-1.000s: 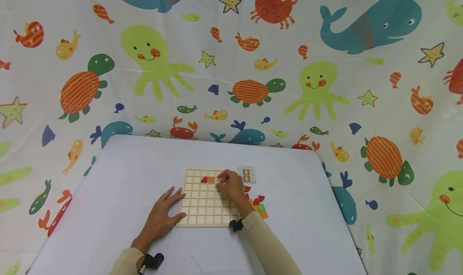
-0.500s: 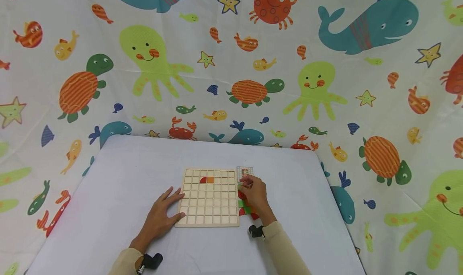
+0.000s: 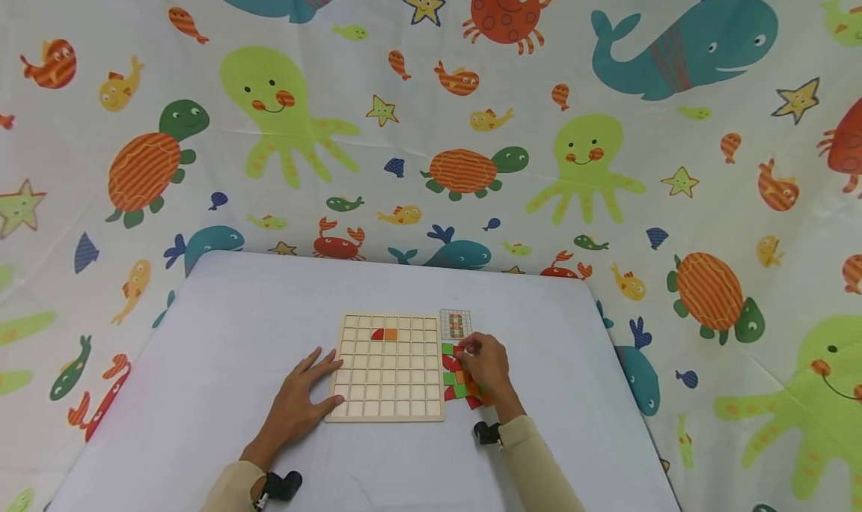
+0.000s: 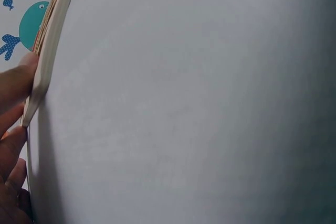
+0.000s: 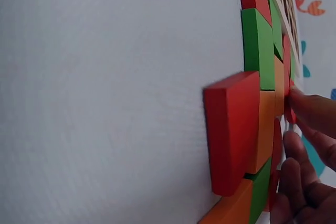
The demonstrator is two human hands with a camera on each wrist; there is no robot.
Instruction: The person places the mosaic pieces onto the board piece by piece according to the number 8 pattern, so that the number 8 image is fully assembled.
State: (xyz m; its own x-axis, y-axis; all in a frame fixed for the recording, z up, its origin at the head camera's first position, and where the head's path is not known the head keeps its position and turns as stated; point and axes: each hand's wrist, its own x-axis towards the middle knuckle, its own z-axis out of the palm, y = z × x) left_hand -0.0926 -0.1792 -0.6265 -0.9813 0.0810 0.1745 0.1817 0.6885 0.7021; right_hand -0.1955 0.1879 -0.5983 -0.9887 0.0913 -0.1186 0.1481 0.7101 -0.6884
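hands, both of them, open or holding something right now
Left hand: open, touching the board.
Right hand: at a red block; cannot tell if it grips it.

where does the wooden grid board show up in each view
Head: wooden grid board, below centre, slightly left.
Left wrist: board edge-on, upper left.
Right wrist: a sliver of board, upper right, beyond coloured pieces.
Shared landmark: the sea-animal backdrop, seen in all three.

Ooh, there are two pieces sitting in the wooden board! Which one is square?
The orange piece, on the right in the head view. It has straight sides, while the red piece just left of it has a curved edge.
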